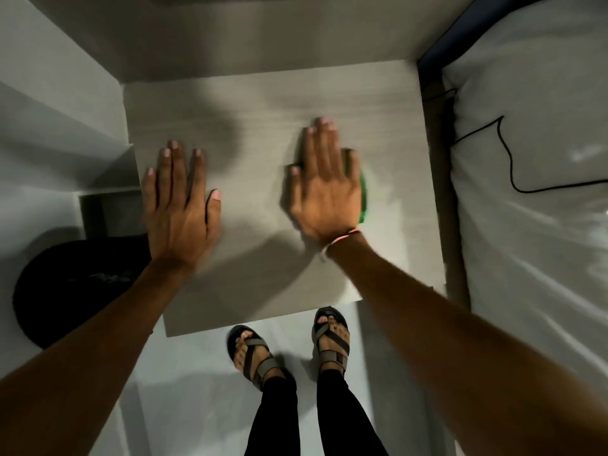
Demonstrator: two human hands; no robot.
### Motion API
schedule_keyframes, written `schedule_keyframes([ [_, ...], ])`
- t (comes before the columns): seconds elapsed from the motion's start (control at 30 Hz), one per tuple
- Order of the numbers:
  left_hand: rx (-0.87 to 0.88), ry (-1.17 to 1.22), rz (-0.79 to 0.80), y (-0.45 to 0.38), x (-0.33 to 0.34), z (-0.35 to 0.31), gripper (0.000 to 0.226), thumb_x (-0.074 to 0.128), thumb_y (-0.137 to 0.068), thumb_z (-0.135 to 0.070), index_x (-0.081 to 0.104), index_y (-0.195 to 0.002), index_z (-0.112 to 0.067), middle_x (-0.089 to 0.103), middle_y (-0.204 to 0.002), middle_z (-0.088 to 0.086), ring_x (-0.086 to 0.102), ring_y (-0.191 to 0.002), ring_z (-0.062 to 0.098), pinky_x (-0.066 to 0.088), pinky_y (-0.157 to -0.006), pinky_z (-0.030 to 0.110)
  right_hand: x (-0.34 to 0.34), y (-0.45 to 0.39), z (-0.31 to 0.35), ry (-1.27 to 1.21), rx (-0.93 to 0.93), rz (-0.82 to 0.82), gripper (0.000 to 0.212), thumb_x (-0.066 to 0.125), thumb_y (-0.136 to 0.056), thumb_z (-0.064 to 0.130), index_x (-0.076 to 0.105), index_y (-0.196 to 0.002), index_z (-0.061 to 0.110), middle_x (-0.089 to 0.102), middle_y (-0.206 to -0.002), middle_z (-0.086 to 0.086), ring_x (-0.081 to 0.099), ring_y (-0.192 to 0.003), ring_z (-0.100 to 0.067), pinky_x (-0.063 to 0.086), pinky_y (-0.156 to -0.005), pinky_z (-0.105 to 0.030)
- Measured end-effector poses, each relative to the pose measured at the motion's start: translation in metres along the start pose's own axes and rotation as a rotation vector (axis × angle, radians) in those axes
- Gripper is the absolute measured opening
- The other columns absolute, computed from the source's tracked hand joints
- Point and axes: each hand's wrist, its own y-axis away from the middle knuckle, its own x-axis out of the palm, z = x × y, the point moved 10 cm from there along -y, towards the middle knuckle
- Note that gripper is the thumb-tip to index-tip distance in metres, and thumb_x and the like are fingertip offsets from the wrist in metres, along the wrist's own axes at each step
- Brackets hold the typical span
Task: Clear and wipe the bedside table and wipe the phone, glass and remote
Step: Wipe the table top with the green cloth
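Bed (533,179) along the right side, white bedding, a thin black cable (508,159) looped across it. Table (263,103) pushed against the bed frame, pale wood-grain top. Round black bin (75,291) on the floor left of the table. Person stands at the table's near edge, sandals (251,352) on pale floor. Left hand (181,205) lies flat on the table, fingers straight and together, holding nothing. Right hand (324,189) also flat, fingers extended, pressing down on a green cloth (363,199); only a green edge shows beside the palm. Right hand slightly blurred. Thin band (342,238) at the right wrist.
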Motion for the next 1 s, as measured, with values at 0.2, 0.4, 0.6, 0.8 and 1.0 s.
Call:
schedule_keyframes([
  [0.2,0.026,0.005,-0.004,0.001,0.002,0.001,0.061,0.018,-0.106,-0.042,0.009,-0.160,-0.016,0.008,-0.167,0.019,0.006,-0.156,0.030,0.012,-0.125,0.052,0.020,0.005,0.074,0.013,-0.255,0.058,0.066,0.029,-0.100,0.043,0.023,-0.156,0.008,0.016,-0.165,-0.012,0.013,-0.154,-0.023,0.017,-0.121,-0.047],
  [0.4,0.036,0.035,0.011,-0.005,-0.002,0.005,0.061,0.019,-0.106,-0.042,0.010,-0.160,-0.015,0.009,-0.167,0.019,0.007,-0.155,0.031,0.011,-0.126,0.050,-0.004,-0.016,-0.071,0.061,0.044,0.009,0.065,0.024,-0.100,0.046,0.021,-0.157,0.016,0.014,-0.166,-0.009,0.012,-0.154,-0.023,0.014,-0.122,-0.048],
  [0.6,0.030,-0.003,-0.012,-0.005,-0.003,0.004,0.061,0.019,-0.106,-0.041,0.011,-0.160,-0.014,0.010,-0.167,0.019,0.009,-0.155,0.030,0.013,-0.125,0.049,-0.010,-0.037,-0.107,0.049,0.226,-0.015,0.068,0.020,-0.100,0.046,0.016,-0.158,0.012,0.010,-0.167,-0.009,0.009,-0.154,-0.021,0.015,-0.122,-0.050],
  [0.8,0.040,0.009,-0.023,-0.004,-0.003,0.003,0.061,0.021,-0.106,-0.040,0.012,-0.160,-0.014,0.011,-0.167,0.018,0.009,-0.155,0.030,0.014,-0.125,0.049,-0.001,-0.060,0.039,0.008,-0.110,-0.049,0.069,0.029,-0.098,0.043,0.022,-0.156,0.009,0.017,-0.165,-0.011,0.014,-0.153,-0.023,0.017,-0.121,-0.047],
  [1.0,0.052,0.022,0.001,-0.005,-0.003,0.004,0.063,0.022,-0.104,-0.039,0.010,-0.160,-0.012,0.009,-0.167,0.018,0.008,-0.156,0.029,0.014,-0.125,0.051,-0.003,-0.073,0.080,-0.041,-0.254,-0.103,0.069,0.036,-0.096,0.047,0.034,-0.152,0.006,0.025,-0.162,-0.016,0.021,-0.151,-0.028,0.020,-0.121,-0.046],
])
